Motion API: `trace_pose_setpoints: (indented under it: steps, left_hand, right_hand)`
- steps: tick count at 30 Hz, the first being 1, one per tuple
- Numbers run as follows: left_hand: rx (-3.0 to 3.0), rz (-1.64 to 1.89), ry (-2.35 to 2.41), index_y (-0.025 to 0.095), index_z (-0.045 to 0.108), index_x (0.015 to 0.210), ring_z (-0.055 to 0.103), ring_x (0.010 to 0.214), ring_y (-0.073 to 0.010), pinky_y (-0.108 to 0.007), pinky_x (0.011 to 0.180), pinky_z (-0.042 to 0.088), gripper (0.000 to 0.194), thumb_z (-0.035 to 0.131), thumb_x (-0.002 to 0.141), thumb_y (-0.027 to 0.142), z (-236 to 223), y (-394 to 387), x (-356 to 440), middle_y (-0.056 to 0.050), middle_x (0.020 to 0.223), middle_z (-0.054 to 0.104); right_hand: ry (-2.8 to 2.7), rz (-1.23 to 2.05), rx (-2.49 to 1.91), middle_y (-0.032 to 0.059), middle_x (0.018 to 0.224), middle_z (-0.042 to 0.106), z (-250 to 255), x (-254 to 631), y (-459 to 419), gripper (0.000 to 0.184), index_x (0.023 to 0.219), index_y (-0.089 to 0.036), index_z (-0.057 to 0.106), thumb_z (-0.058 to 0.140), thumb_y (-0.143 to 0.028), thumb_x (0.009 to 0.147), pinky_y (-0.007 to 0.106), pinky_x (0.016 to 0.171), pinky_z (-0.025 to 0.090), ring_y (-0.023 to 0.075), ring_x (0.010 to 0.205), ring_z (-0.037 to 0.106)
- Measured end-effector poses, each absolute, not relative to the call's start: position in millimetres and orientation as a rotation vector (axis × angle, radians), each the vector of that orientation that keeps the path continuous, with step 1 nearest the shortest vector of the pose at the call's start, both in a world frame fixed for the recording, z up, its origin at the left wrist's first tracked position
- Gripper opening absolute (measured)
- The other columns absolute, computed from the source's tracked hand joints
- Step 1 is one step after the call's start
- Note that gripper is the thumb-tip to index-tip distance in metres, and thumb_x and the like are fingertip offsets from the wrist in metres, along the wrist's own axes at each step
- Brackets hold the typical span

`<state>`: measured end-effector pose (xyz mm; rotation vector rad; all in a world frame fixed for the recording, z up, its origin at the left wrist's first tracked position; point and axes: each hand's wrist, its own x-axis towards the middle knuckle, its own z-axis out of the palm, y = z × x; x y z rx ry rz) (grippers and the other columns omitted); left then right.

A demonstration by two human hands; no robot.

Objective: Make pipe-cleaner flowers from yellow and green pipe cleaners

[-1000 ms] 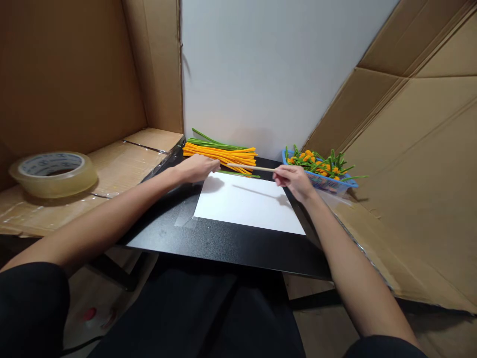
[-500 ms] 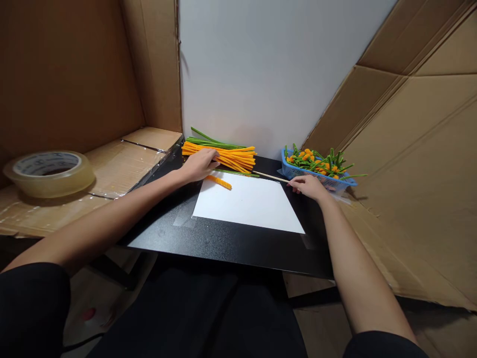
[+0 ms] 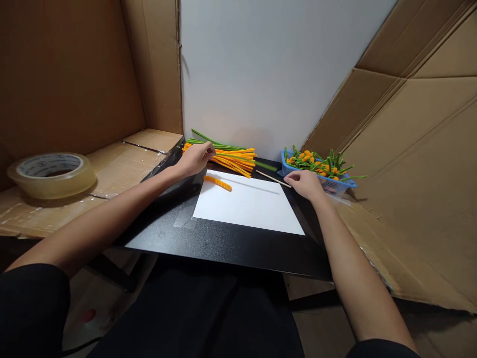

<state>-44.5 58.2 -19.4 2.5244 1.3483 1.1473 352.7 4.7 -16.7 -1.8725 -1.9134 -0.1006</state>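
My left hand point(image 3: 197, 158) pinches one end of a long green pipe cleaner point(image 3: 266, 165), raised over the orange bundle. Its far end is blurred and points right, and its shadow falls across the white sheet. A thin pale stick point(image 3: 273, 178) lies on the black table behind the sheet's right corner. Beside the stick's near end is my right hand point(image 3: 304, 184), fingers loosely bent and slightly apart, with nothing visible in them. A coiled orange pipe cleaner point(image 3: 217, 183) rests on the upper left of the white sheet point(image 3: 248, 209).
Orange pipe cleaners point(image 3: 234, 161) lie in a bundle at the back, with green pipe cleaners point(image 3: 208, 140) behind them. A blue basket point(image 3: 337, 186) at right holds green and orange pieces. A tape roll point(image 3: 52, 174) sits on cardboard at left. Cardboard walls point(image 3: 417, 164) flank the black table point(image 3: 223, 248).
My left hand has lifted the green pipe cleaner from the table behind the sheet. My right hand has let go of the pale stick, which now lies slightly lower.
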Motion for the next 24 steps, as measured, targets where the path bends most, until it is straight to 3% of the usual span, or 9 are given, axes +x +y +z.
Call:
trace_pose_setpoints:
  steps: [3,5,8,10,14,19,22,24]
  left_hand:
    - [2.215,1.454,1.020,0.017,0.059,0.096,0.063,0.072,-0.0133,-0.025,0.068,0.049,0.007,0.055,0.095,0.023,-11.1,43.3,-25.4,-0.005,0.086,0.071]
    - [1.979,1.456,0.746,0.016,0.055,0.098,0.064,0.067,-0.0114,-0.024,0.065,0.051,0.017,0.058,0.097,0.033,-9.2,29.6,-9.1,-0.004,0.083,0.070]
    - [1.798,1.344,0.414,0.015,0.055,0.097,0.071,0.083,-0.0145,-0.027,0.077,0.056,0.035,0.070,0.090,0.047,-10.5,4.4,15.0,-0.007,0.087,0.072]
    - [1.710,1.286,0.344,0.015,0.056,0.095,0.072,0.085,-0.0159,-0.028,0.078,0.058,0.041,0.074,0.086,0.051,-12.8,-12.1,27.1,-0.007,0.090,0.073]
    - [1.700,1.186,0.384,0.015,0.057,0.099,0.070,0.071,-0.0152,-0.025,0.060,0.054,0.042,0.070,0.089,0.053,-16.2,-28.5,35.4,-0.008,0.089,0.072]
    - [2.206,1.203,0.529,0.015,0.065,0.107,0.069,0.100,-0.0194,-0.033,0.088,0.054,0.031,0.067,0.092,0.042,-19.3,-5.2,14.1,-0.010,0.107,0.072]
    - [2.584,0.752,0.724,0.015,0.070,0.106,0.068,0.101,-0.0235,-0.034,0.087,0.052,0.033,0.079,0.080,0.033,-27.6,16.1,-2.6,-0.010,0.109,0.074]
    - [2.654,0.619,0.828,0.014,0.073,0.098,0.069,0.093,-0.0226,-0.031,0.080,0.050,0.021,0.073,0.084,0.030,-34.7,25.6,-9.0,-0.010,0.104,0.075]
  right_hand:
    - [-2.024,0.215,-1.636,0.0061,0.069,0.075,-12.0,317.3,-4.4,0.024,0.080,-0.018,0.081,0.066,-0.036,0.081,0.031,0.065,0.046,0.0214,0.067,0.067]
    - [-2.034,0.477,-1.420,0.0054,0.072,0.075,-14.1,286.7,-12.9,0.029,0.092,-0.018,0.082,0.070,-0.042,0.080,0.030,0.063,0.047,0.0192,0.064,0.066]
    - [-1.930,0.810,-1.144,0.0053,0.078,0.075,-23.3,238.7,-27.1,0.040,0.103,-0.019,0.079,0.078,-0.048,0.076,0.029,0.060,0.048,0.0177,0.064,0.066]
    - [-1.861,0.956,-1.009,0.0037,0.073,0.072,-30.5,212.7,-34.9,0.040,0.098,-0.019,0.079,0.082,-0.050,0.074,0.027,0.056,0.045,0.0155,0.060,0.061]
    - [-1.646,1.009,-0.898,0.0040,0.066,0.069,-38.1,191.0,-40.5,0.036,0.074,-0.017,0.077,0.081,-0.052,0.074,0.027,0.053,0.040,0.0125,0.057,0.053]
    - [-1.510,0.924,-0.944,0.0034,0.067,0.069,-36.3,207.6,-31.1,0.034,0.069,-0.019,0.077,0.085,-0.052,0.069,0.027,0.055,0.042,0.0136,0.062,0.057]
    - [-1.399,0.921,-1.029,0.0050,0.075,0.073,-38.7,217.3,-25.1,0.035,0.071,-0.018,0.078,0.088,-0.050,0.062,0.027,0.057,0.044,0.0142,0.066,0.059]
    - [-1.334,0.962,-1.056,0.0060,0.078,0.075,-42.2,218.7,-23.4,0.038,0.077,-0.018,0.078,0.090,-0.048,0.058,0.027,0.058,0.047,0.0148,0.067,0.062]
